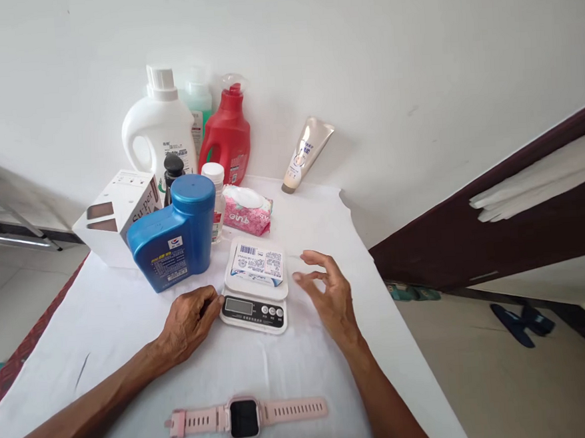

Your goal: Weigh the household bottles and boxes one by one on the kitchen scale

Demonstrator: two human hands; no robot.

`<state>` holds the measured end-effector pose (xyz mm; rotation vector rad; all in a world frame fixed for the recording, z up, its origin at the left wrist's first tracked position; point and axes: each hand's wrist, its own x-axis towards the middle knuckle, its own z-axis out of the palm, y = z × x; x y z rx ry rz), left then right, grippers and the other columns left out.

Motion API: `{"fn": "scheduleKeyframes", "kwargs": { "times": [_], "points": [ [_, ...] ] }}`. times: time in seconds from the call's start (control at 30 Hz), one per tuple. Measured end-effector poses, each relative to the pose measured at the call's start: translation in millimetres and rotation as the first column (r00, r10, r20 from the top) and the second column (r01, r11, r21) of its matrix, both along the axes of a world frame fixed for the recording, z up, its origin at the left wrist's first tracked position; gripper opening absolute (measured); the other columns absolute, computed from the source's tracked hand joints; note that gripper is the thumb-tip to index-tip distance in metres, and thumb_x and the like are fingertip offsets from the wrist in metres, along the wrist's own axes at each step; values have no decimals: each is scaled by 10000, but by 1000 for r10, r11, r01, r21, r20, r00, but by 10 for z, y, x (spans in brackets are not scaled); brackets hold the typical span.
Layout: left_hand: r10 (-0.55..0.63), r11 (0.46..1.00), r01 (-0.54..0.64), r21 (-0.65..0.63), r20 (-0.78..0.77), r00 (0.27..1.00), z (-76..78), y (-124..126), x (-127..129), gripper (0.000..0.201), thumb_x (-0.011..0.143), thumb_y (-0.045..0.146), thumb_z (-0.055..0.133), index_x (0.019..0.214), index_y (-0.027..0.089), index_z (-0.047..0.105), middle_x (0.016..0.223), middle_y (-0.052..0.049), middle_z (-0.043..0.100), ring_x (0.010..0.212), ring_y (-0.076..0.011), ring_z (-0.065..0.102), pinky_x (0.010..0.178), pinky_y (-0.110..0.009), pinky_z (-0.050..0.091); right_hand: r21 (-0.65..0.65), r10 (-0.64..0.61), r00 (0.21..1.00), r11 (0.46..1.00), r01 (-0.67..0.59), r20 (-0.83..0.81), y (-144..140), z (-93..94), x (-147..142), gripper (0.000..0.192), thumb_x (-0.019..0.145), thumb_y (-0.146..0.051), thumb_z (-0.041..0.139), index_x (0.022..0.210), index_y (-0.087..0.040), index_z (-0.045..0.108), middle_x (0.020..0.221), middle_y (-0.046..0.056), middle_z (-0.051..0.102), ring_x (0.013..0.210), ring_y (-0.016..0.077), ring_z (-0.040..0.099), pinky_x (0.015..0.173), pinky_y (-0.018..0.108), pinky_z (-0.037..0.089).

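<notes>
Near edge of the counter (104,325): a pink watch (245,417) lies flat, strap stretched out left and right, apart from both hands.

Middle of the counter: a small kitchen scale (254,295) sits between the hands. A white packet (256,264) with a barcode label already lies on its platform; the display looks unlit or too small to read, so whether a weight has been taken cannot be told. Judged state: the packet is loaded, and both hands are off it.

Left hand (189,321): palm down on the counter, fingers curled loosely together, tips touching or just beside the scale's front left corner. Holds nothing.

Right hand (327,290): raised just off the counter to the right of the scale, fingers spread and slightly bent, empty, near the packet but apart from it.

Behind the scale, toward the far edge: a blue bottle (173,234), a white box (122,214), and a pink wipes pack (246,211). Against the wall: a white jug (159,135), a red bottle (226,137), and a leaning tube (306,152).
</notes>
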<state>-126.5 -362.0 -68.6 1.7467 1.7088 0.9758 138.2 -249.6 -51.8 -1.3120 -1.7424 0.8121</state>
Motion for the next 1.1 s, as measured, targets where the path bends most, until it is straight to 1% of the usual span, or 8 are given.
{"fn": "scheduleKeyframes", "kwargs": {
  "times": [0.1,0.2,0.4,0.57,0.7,0.8,0.9,1.1],
  "points": [
    [0,1000,0,15,3,1000,-23,1,-6,415,1020,426,436,668,210,390,596,50,412,549,-106,365,544,-257,269,63,220,960,970,-233,171,-14,211,-180,744,797,-550,815,1443,-303,540,1500,110,548,1363,336,510,1097,531,483],
    [0,1000,0,16,18,1000,-53,0,-13,423,1031,434,435,676,209,394,605,49,427,555,-107,382,545,-255,282,70,378,872,906,-417,311,44,340,-358,681,829,-420,818,1447,-298,560,1451,112,593,1371,345,501,1133,562,452],
    [2,1000,-2,9,47,999,-136,11,-8,433,1046,451,433,689,205,416,616,45,449,557,-105,400,543,-253,293,0,395,832,903,-429,389,231,418,-464,662,828,-305,810,1445,-291,570,1311,99,641,1244,326,585,1064,543,523],
    [18,1000,-18,1,69,997,-167,28,-6,444,1047,460,440,683,206,421,613,42,447,544,-103,404,525,-249,294,-23,434,821,888,-459,372,328,488,-355,483,777,-266,796,1247,-275,683,1168,77,673,1076,288,660,939,463,584],
    [20,999,-18,-27,77,997,-131,53,8,435,1044,444,439,680,205,431,607,45,445,527,-96,403,509,-237,298,-3,326,901,941,-340,286,528,631,-68,384,807,-358,768,1174,-268,696,1145,59,709,1023,266,684,813,392,589],
    [28,999,-26,-28,68,997,-111,73,29,443,1038,443,446,665,204,424,584,51,423,501,-88,381,492,-232,288,53,110,943,990,-134,314,897,646,124,429,826,-458,760,1191,-242,697,1195,76,710,1037,271,678,802,386,565],
    [45,999,-43,-27,66,997,-112,85,43,449,1034,445,458,657,204,421,574,54,408,494,-86,372,481,-225,289,110,-32,909,994,-16,416,1419,468,135,433,795,-476,758,1131,-206,716,1164,93,698,981,267,666,792,384,536],
    [36,999,-34,-31,73,997,-117,111,38,447,1040,437,460,660,204,427,580,51,421,490,-82,395,476,-214,304,153,-91,881,988,22,465,2338,26,-186,325,779,-350,738,1051,-172,717,1055,120,692,1001,302,613,916,439,472]
  ]
}}
